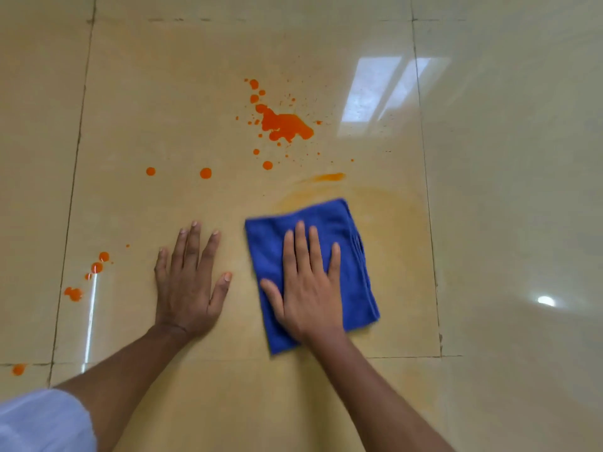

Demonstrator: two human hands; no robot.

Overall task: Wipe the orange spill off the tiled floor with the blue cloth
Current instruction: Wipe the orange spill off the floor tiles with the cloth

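the blue cloth [326,230] lay flat on the floor [505,190] under the right hand [306,288], fingers straight. the left hand [189,282] pressed the floor beside it, fingers spread. the orange spill [284,123] sat farther away.

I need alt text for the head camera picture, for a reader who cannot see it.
A person's right hand presses a folded blue cloth flat on a glossy tiled floor, beside a faint orange smear. The left hand rests flat on the bare tile; the main orange spill and scattered drops lie unwiped beyond.
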